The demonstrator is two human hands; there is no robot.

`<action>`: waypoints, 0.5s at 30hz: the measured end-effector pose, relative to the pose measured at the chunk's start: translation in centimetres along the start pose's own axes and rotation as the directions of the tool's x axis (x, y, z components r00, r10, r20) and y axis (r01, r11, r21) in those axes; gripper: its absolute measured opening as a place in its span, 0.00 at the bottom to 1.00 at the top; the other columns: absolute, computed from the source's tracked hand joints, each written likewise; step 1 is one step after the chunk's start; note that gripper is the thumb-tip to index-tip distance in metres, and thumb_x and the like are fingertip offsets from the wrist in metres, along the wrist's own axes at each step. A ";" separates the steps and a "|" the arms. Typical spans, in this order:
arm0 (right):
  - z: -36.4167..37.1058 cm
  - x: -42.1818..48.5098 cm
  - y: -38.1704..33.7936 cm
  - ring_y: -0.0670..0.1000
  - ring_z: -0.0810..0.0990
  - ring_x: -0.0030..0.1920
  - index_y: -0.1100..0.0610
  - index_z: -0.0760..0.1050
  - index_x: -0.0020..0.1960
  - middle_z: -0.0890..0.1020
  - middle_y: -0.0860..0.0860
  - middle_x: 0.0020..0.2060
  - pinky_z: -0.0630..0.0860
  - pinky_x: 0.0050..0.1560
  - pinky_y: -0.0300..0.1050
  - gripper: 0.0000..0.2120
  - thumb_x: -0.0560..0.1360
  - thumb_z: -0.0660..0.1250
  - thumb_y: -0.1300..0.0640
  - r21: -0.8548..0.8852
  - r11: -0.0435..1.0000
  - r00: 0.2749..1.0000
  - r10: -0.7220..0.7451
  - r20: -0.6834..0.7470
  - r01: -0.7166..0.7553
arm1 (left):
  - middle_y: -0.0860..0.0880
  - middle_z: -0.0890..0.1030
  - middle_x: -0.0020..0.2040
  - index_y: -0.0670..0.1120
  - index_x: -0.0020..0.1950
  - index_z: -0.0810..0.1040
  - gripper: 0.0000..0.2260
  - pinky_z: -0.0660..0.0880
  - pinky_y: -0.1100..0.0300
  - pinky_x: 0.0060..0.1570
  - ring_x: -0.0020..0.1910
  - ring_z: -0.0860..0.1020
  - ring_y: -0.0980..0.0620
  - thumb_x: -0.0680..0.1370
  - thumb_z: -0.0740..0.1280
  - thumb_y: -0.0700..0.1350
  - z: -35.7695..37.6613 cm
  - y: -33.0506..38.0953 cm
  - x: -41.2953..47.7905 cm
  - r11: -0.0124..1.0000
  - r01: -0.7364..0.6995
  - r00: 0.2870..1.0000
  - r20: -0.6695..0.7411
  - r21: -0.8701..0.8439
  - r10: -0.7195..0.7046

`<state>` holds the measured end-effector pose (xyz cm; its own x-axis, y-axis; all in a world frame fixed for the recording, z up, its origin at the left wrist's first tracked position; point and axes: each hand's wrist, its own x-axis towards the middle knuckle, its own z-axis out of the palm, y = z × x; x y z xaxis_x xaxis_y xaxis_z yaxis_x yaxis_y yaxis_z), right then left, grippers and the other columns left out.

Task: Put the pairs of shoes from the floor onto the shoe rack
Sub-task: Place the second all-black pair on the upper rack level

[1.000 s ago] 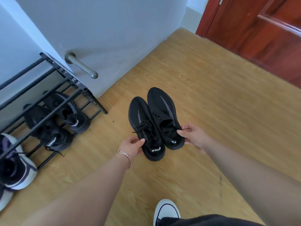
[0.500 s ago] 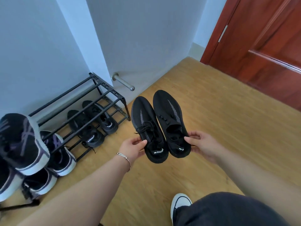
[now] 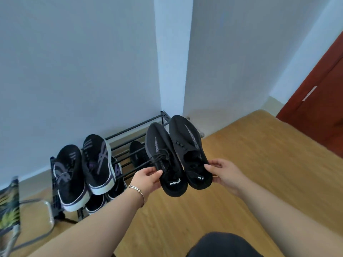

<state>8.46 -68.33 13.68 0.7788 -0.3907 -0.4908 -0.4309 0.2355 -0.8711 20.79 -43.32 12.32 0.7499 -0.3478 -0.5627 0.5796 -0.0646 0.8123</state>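
Brightness: soft, even daylight, no harsh glare.
Light source: not in view; the wall strip point(image 3: 173, 52) at the corner reads brightest, bluish.
Shadows: faint on the floor point(image 3: 259, 173); dark under the rack point(image 3: 130, 135).
Exposure: black shoes point(image 3: 178, 156) lose detail (only grey knit streaks show).
Blur: left edge smeared, the patterned object point(image 3: 9, 206) unreadable.
Distortion: wide-angle; walls and the door point(image 3: 319, 108) lean, forearms swell at the bottom.
Sharpness: best at centre, mildly soft overall.
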 end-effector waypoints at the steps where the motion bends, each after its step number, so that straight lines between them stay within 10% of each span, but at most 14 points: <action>1: 1.0 1.0 -0.8 0.56 0.86 0.52 0.64 0.79 0.60 0.85 0.62 0.57 0.83 0.52 0.52 0.11 0.79 0.71 0.62 -0.020 1.000 1.000 -0.013 0.018 0.013 | 0.37 0.85 0.55 0.35 0.61 0.79 0.11 0.83 0.46 0.52 0.53 0.85 0.38 0.79 0.67 0.35 -0.6 0.5 0.5 1.000 0.000 1.000 -0.030 -0.021 -0.001; 9: 7.5 11.4 -5.1 0.56 0.86 0.47 0.65 0.80 0.59 0.86 0.60 0.53 0.83 0.44 0.50 0.11 0.80 0.70 0.60 -0.093 0.995 0.992 -0.008 0.130 0.020 | 0.38 0.84 0.53 0.38 0.58 0.77 0.08 0.84 0.56 0.40 0.52 0.84 0.40 0.79 0.68 0.35 -3.6 4.2 6.4 0.984 -0.042 0.971 -0.238 -0.170 0.000; 15: 10.3 16.1 -6.1 0.54 0.86 0.47 0.63 0.81 0.55 0.87 0.58 0.51 0.82 0.40 0.43 0.07 0.82 0.67 0.60 -0.184 0.983 0.969 0.029 0.244 0.017 | 0.36 0.84 0.55 0.32 0.67 0.74 0.18 0.82 0.45 0.51 0.54 0.84 0.39 0.78 0.69 0.35 -6.2 4.8 10.1 0.984 0.007 0.956 -0.289 -0.177 -0.059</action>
<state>28.37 -66.88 11.25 0.8536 -0.1552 -0.4973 -0.4942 0.0611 -0.8672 33.11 -41.32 9.63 0.7747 -0.0584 -0.6296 0.6321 0.0992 0.7685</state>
